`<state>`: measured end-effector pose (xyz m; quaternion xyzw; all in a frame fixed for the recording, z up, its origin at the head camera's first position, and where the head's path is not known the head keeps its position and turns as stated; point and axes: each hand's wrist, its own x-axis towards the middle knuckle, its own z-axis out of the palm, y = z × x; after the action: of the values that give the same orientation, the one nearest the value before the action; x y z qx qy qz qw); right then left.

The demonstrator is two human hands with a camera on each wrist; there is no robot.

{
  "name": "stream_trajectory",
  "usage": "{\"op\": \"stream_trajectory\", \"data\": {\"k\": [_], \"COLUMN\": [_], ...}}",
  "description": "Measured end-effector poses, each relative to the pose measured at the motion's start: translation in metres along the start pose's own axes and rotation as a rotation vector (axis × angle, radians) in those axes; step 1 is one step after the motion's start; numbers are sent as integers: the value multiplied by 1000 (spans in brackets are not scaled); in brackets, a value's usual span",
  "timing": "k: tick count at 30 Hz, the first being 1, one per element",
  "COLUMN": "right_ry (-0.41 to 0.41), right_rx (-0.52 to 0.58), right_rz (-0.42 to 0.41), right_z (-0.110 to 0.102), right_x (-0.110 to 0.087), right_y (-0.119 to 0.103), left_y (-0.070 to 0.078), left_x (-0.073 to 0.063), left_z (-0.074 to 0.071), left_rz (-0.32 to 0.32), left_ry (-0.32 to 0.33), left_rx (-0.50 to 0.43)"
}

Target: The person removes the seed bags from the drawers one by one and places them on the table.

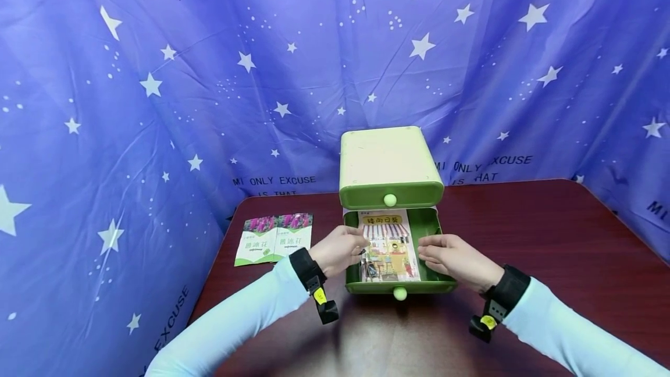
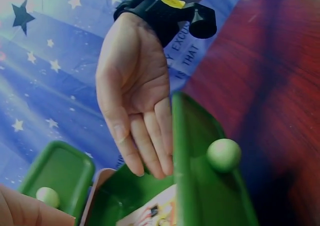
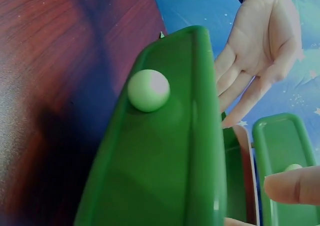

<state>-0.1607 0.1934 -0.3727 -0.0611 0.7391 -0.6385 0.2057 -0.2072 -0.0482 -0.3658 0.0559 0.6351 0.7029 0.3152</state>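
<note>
The lower green drawer of a small two-drawer box is pulled out. Inside it lies a seed packet with a striped awning and shopfront picture, printed side up. My left hand is over the drawer's left side, fingertips at the packet's left edge. Across from it, my right hand reaches over the right wall, its extended fingers close to the packet's right edge. In the left wrist view the right palm faces inward with long, loose fingers; the right wrist view shows the left palm much the same.
Two seed packets with purple flowers lie side by side on the dark red table, left of the box. The upper drawer is closed, its round knob facing front. A blue star-patterned curtain hangs behind the table.
</note>
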Motion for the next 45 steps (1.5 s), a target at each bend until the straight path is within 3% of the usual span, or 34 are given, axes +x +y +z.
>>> {"op": "stream_trajectory", "data": {"k": [6,16,22,27,30,34,38,41,45], "right_ry": [5,28,120,257,346,376,322,276,230], "right_rx": [6,-9,-157,-353,-409,-310,-73,60,148], "right_rz": [17,11,-34,-148,-200,-185,-121,-72,-38], "right_z": [3,5,6,3,1,2,4,4,8], "right_x": [7,6,7,9,11,13,10,6,-1], "right_y": [8,10,10,12,13,14,15,14,11], "left_y": [-8,-9,-9,-12,-14,-17,-20,-22,-26], "left_x": [7,3,-2,-1,2,3,1,-5,-19], "left_z": [1,0,0,0,-1,-1,-2,-4,-8], "left_rz": [-3,2,38,97,121,116,98,87,85], "left_ry": [16,32,44,92,126,151,163,156,111], "left_rx": [16,25,34,38,18,-10,-42,-55,-66]}}
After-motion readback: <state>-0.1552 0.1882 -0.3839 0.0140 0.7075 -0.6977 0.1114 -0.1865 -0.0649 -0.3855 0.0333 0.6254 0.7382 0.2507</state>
